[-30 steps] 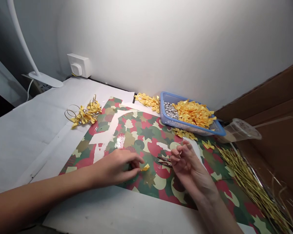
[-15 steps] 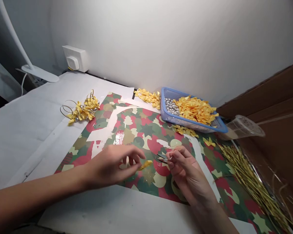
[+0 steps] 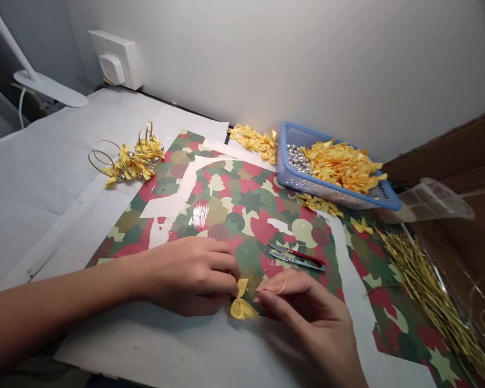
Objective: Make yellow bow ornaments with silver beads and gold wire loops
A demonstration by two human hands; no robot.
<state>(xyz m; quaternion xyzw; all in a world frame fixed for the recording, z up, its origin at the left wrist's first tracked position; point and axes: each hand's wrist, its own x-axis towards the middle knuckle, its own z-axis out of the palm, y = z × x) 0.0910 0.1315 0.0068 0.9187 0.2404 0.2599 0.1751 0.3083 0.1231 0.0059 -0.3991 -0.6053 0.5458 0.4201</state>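
At the front edge of the patterned sheet, the work is partly hidden. The left hand curls over the middle of a yellow ribbon bow, so its fingers cover the bow's knot and its thumb cannot be made out. The bow sits at the sheet's lower edge, with 1 loop up and 1 down. Its grip is narrow and closed, the fingertips at the bow's left side.

The right hand comes in from 4 o'clock of the bow, thumb and forefinger close together, just beside the bow. A thin gold strand seems to cross these fingers, but it is too fine to say whether it is pinched. Its wrist is cut off by the frame.

Around the bow, taking 12 o'clock as the wall: red-handled thread snips lie shut on the sheet at 2 o'clock. A blue plastic basket sits at 1 o'clock, holding loose ribbon bows and silver beads. Finished bow-and-ring ornaments lie at 11 o'clock. Gold twist ties fan out at 3 o'clock, their ends running out of frame.
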